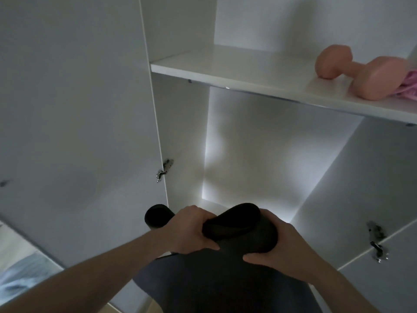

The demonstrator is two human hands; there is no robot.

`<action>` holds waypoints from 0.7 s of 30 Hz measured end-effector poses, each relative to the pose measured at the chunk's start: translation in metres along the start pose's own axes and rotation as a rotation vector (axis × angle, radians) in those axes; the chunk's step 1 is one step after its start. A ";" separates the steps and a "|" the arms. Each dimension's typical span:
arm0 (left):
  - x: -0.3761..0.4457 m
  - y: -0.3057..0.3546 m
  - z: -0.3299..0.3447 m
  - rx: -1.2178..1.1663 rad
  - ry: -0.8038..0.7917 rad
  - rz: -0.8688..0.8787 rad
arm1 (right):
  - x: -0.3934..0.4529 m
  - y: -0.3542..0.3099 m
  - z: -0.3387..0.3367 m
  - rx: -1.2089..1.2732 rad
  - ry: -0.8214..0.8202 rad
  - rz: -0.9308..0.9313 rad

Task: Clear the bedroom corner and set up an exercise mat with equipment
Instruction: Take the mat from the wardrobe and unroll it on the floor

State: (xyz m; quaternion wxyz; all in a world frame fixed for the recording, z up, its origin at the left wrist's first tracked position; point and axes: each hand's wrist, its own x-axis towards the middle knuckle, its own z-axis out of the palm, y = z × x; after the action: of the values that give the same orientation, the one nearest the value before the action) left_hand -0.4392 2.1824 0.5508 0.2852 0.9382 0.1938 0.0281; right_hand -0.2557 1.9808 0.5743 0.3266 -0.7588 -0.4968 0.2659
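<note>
A dark rolled exercise mat [225,279] stands upright in front of the open white wardrobe, its top end squashed. My left hand [191,231] grips the mat's top from the left and my right hand [279,247] grips it from the right. A second black roll end [158,216] shows just behind my left hand. A pink dumbbell [358,75] lies on the wardrobe shelf [225,73] at the upper right, well above both hands.
The wardrobe's left door [79,132] stands open beside my left arm, with a metal hinge [164,169] on its edge; another hinge [376,240] is on the right side. Pink fabric [408,86] lies behind the dumbbell. Bedding [20,274] shows at the lower left.
</note>
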 end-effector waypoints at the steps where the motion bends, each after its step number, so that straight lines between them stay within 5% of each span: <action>1: -0.004 0.003 0.001 -0.007 -0.008 0.002 | 0.003 -0.004 -0.001 -0.050 -0.020 -0.022; 8: -0.057 -0.010 -0.031 0.164 0.036 -0.033 | 0.015 -0.007 0.024 -0.131 0.016 -0.066; 12: -0.128 -0.024 -0.067 0.314 0.637 -0.035 | 0.016 -0.010 0.037 -0.152 0.028 -0.048; 16: -0.192 -0.044 -0.093 0.440 1.231 -0.214 | 0.021 -0.026 0.048 -0.186 0.026 -0.060; 19: -0.220 -0.063 -0.107 0.319 1.435 -0.370 | 0.025 -0.039 0.055 -0.201 0.024 -0.060; 21: -0.226 -0.067 -0.108 0.180 1.425 -0.453 | 0.025 -0.044 0.058 -0.210 0.020 -0.053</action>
State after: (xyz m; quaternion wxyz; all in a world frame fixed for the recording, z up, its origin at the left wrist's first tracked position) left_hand -0.6886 2.2049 0.6177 0.0120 0.6498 0.5212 0.5531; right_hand -0.3144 2.0304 0.5685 0.2571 -0.7781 -0.5387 0.1958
